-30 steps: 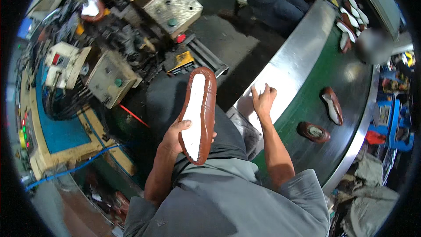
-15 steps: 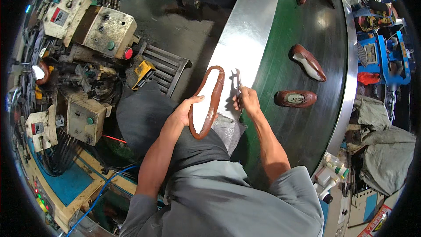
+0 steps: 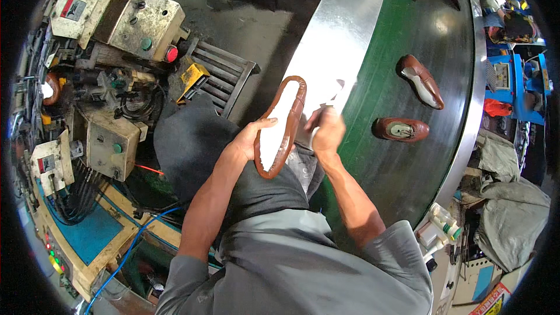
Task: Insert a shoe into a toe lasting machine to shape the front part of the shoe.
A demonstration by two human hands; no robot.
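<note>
My left hand (image 3: 251, 137) grips a brown leather shoe upper (image 3: 279, 125) along its left edge, thumb on top. Its underside faces up and shows a long white insole with the leather folded round it. Just to the right, my right hand (image 3: 328, 129) is closed round a metal hand tool with a forked head (image 3: 335, 94), smeared by motion. The tool stands apart from the shoe, over the bright metal ledge. Fingers under the shoe are hidden.
A green conveyor belt (image 3: 373, 169) runs on the right, carrying two brown shoes (image 3: 421, 81) and several more at its far end. Metal ledge (image 3: 344, 17) borders it. At left are machine control boxes (image 3: 137, 26) and a slatted stool (image 3: 224, 76). Bottles (image 3: 437, 230) stand beyond the belt.
My right hand has turned and swung the tool's head to the right, blurring it. The shoe has shifted slightly up and right in view, still in my left hand. The whole view has moved a little.
</note>
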